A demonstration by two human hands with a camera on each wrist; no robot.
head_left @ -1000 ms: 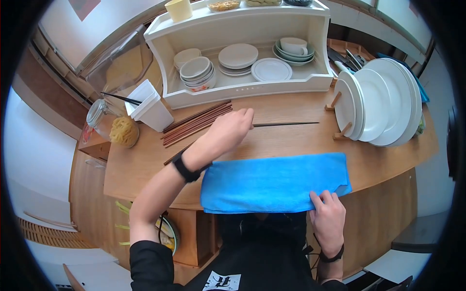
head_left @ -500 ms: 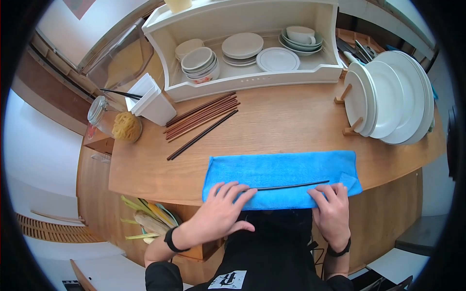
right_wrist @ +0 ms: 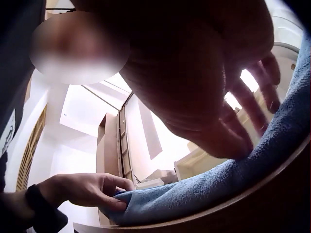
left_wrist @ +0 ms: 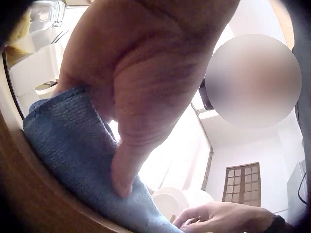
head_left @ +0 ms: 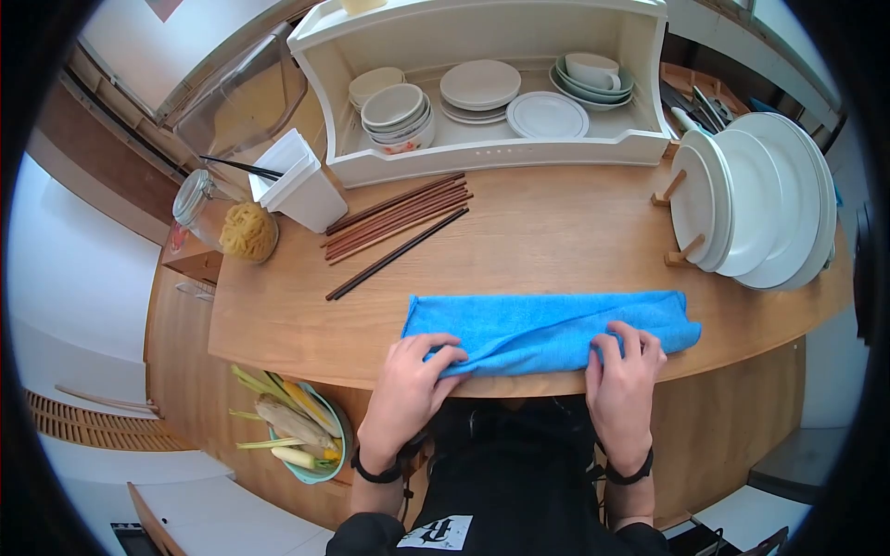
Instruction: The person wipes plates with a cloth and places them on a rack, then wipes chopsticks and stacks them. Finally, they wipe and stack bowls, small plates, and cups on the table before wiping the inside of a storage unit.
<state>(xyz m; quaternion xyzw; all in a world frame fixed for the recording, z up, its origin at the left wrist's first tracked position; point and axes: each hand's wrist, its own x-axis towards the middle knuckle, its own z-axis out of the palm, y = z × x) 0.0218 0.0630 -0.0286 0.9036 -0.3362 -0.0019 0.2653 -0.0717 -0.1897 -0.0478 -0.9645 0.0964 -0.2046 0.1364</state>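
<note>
A blue cloth (head_left: 547, 318) lies along the table's front edge, its near side folded over in a loose roll. My left hand (head_left: 406, 389) pinches the roll near its left end, with the thumb (left_wrist: 122, 182) pressed along the cloth in the left wrist view. At the right part of the roll, my right hand (head_left: 626, 389) grips the fold with curled fingers, the thumb on the near side. No chopstick shows on the cloth; the dark one seen earlier is hidden under the fold. Behind it lie two dark chopsticks (head_left: 399, 255) and a bundle of reddish-brown chopsticks (head_left: 403, 218).
A white rack (head_left: 491, 157) with bowls and plates stands at the back. Upright plates (head_left: 756, 199) fill a wooden holder on the right. On the left are a white container (head_left: 301, 190) and a pasta jar (head_left: 246, 232). Below is a bowl of vegetables (head_left: 297, 422).
My left hand brought a dark chopstick from the table onto the cloth. Both hands then folded the cloth's near edge forward over it, and the chopstick disappeared from sight.
</note>
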